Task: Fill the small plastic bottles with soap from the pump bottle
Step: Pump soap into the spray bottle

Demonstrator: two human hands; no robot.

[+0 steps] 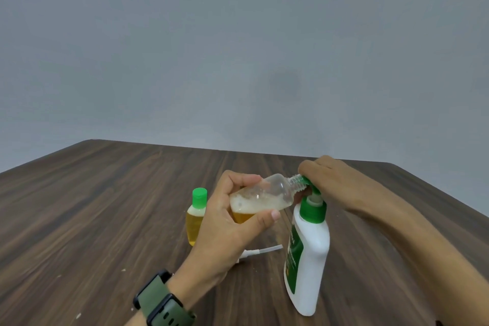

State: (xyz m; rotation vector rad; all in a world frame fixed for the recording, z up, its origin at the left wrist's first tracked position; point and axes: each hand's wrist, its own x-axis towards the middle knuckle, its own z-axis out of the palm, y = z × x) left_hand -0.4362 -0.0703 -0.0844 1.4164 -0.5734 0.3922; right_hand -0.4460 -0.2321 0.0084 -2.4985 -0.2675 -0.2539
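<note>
One small bottle [264, 197] lies tilted in the left hand [225, 222] grip, fingers curled round its base, long axis running up-right, open neck touching the pump bottle [308, 251] nozzle. Right hand [333, 185] presses the pump head, closer to it. Capped filled bottle [196, 216] stands on the tabletop [92, 206].

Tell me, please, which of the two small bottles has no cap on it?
The tilted small bottle held by the left hand at the pump nozzle; the standing bottle wears a green cap.
</note>
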